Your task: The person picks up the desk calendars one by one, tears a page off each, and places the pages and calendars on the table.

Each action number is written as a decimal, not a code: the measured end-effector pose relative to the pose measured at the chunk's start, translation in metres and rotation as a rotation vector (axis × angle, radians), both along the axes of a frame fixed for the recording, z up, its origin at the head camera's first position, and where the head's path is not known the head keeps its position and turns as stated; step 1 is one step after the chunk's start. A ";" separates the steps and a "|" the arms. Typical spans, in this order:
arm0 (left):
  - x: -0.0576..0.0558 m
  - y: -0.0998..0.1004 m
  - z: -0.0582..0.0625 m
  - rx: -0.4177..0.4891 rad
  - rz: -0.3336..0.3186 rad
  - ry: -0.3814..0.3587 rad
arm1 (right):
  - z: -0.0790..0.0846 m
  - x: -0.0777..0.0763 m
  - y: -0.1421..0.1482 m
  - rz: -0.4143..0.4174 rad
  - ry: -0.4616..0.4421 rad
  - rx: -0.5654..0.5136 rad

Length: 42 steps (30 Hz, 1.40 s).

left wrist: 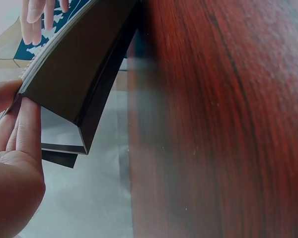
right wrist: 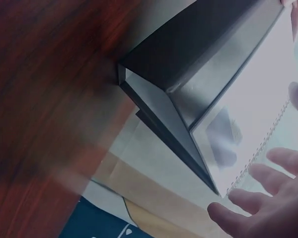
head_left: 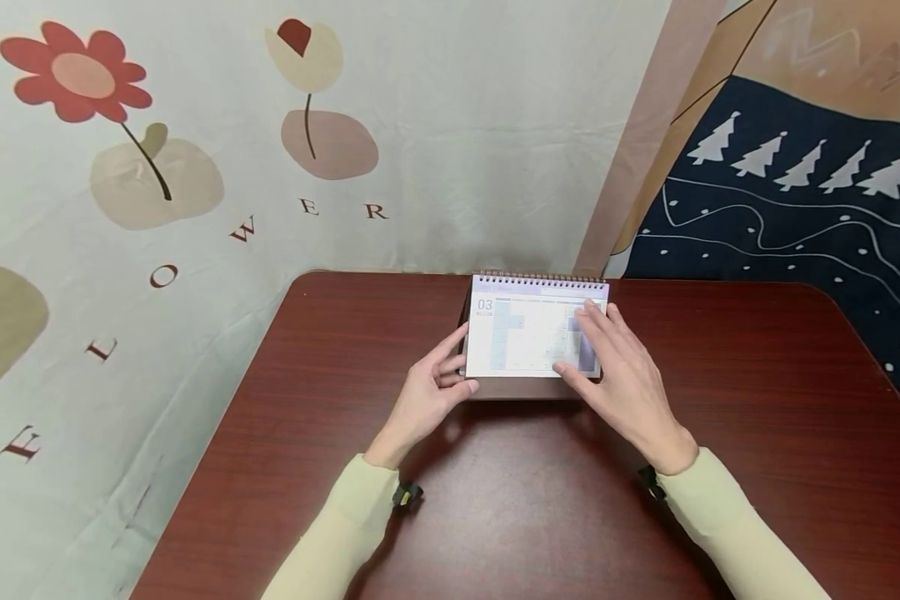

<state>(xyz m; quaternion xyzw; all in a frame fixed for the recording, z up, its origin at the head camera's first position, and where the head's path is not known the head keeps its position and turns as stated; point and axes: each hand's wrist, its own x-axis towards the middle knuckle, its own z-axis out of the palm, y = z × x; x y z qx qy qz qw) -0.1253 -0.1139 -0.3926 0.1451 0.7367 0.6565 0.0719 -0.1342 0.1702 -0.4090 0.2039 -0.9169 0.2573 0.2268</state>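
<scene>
A spiral-bound desk calendar (head_left: 528,337) stands on its dark folding base near the table's far edge, its page marked 03 facing me. My left hand (head_left: 426,400) holds its left side. In the left wrist view, the thumb lies on the front and the fingers (left wrist: 29,126) reach behind the front panel. Over the right part of the page is my right hand (head_left: 630,383), its fingers spread and overlapping the printed grid. The right wrist view shows those fingers (right wrist: 270,178) extended close to the page and the wire binding (right wrist: 268,136).
The reddish-brown wooden table (head_left: 495,500) spreads out around the calendar. Behind it hangs a pale cloth (head_left: 457,108) with flower prints and letters. To the right is a dark blue cloth (head_left: 780,225) with white trees. Both wrists carry small dark straps.
</scene>
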 end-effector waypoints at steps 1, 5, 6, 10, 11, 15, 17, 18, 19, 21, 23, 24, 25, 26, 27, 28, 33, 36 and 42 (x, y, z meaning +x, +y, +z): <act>0.000 0.000 0.000 0.002 -0.001 0.001 | 0.000 -0.001 -0.001 0.013 0.006 0.010; 0.000 0.001 0.001 0.003 -0.003 0.005 | -0.002 -0.001 -0.007 0.044 0.017 0.044; 0.000 0.001 0.001 0.002 -0.002 0.005 | -0.002 -0.001 -0.008 0.050 0.020 0.051; 0.001 0.002 0.002 -0.007 -0.003 0.006 | -0.002 -0.001 -0.013 0.065 0.032 0.096; 0.001 0.002 0.002 -0.008 -0.003 0.007 | -0.002 -0.001 -0.014 0.068 0.035 0.109; 0.001 0.003 0.002 -0.008 -0.007 0.008 | -0.003 -0.003 -0.017 0.073 0.032 0.157; 0.001 0.003 0.002 -0.008 -0.007 0.009 | -0.003 -0.003 -0.018 0.074 0.033 0.171; 0.001 0.003 0.002 -0.008 -0.009 0.010 | -0.003 -0.003 -0.019 0.075 0.035 0.177; 0.001 0.003 0.002 -0.007 -0.010 0.011 | -0.003 -0.003 -0.020 0.076 0.040 0.179; 0.001 0.004 0.002 -0.004 -0.013 0.013 | -0.003 -0.003 -0.022 0.081 0.048 0.180; 0.001 0.004 0.002 -0.003 -0.014 0.014 | -0.003 -0.003 -0.023 0.086 0.059 0.180; 0.001 0.004 0.003 -0.003 -0.014 0.015 | -0.003 -0.003 -0.024 0.088 0.064 0.182; 0.001 0.004 0.003 -0.004 -0.013 0.015 | -0.003 -0.003 -0.025 0.089 0.068 0.182; 0.001 0.004 0.003 -0.006 -0.012 0.017 | -0.003 -0.003 -0.025 0.090 0.070 0.185; 0.001 0.004 0.003 -0.008 -0.011 0.017 | -0.003 -0.003 -0.026 0.089 0.072 0.188; 0.001 0.004 0.003 -0.010 -0.010 0.018 | -0.003 -0.003 -0.027 0.088 0.074 0.191; 0.001 0.005 0.003 -0.014 -0.007 0.022 | -0.003 -0.004 -0.028 0.081 0.079 0.208; 0.001 0.006 0.003 -0.011 -0.008 0.019 | -0.003 -0.003 -0.028 0.077 0.086 0.214; 0.001 0.006 0.003 -0.011 -0.012 0.020 | -0.003 -0.004 -0.028 0.076 0.095 0.217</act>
